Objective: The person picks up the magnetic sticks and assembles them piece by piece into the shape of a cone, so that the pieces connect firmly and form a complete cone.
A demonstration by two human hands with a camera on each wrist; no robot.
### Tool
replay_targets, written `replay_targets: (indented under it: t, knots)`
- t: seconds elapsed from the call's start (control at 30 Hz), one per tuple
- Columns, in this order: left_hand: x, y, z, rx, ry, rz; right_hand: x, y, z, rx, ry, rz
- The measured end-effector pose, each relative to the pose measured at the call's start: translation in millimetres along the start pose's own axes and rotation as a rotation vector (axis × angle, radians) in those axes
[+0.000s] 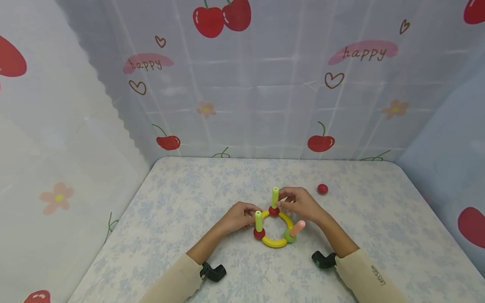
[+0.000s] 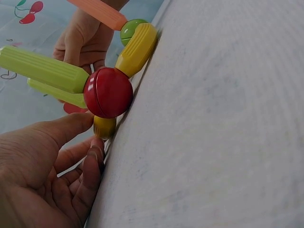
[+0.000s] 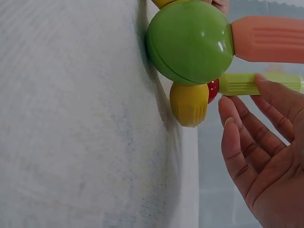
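Observation:
A ring of yellow curved rods (image 1: 274, 243) joined by two red balls (image 1: 259, 234) and a green ball (image 1: 289, 236) lies on the table. From each red ball a lime green stick (image 1: 258, 221) stands up, and an orange stick (image 1: 297, 228) leans outward from the green one. My left hand (image 1: 238, 217) pinches the yellow rod (image 2: 104, 127) beside the left red ball between thumb and fingers. At the far red ball (image 1: 274, 211), my right hand (image 1: 301, 204) pinches the upright lime green stick (image 3: 237, 84), the other fingers loosely bent.
A loose red ball (image 1: 322, 189) lies behind my right hand on the patterned tabletop (image 1: 189, 189). Cherry-printed curtains (image 1: 242, 97) hang along the back and sides. Each wrist carries a black device (image 1: 214, 272) at the sleeve cuff.

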State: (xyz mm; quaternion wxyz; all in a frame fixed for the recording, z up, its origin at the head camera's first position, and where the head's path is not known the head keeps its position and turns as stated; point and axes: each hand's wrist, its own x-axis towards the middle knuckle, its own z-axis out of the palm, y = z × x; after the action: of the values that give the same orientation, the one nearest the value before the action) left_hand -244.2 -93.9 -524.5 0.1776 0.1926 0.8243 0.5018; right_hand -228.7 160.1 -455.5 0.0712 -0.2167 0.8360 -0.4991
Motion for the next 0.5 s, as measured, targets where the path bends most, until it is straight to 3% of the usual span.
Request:
replay_targets:
  t: [0.2, 0.5]
  knots:
    - [0.9, -0.9, -1.6, 0.003, -0.007, -0.008, 7.7, 30, -3, -0.012, 0.007, 0.001]
    - [-1.6, 1.6, -1.1, -0.007, -0.009, -0.009, 3.6, 33, -21, -0.057, 0.065, 0.025]
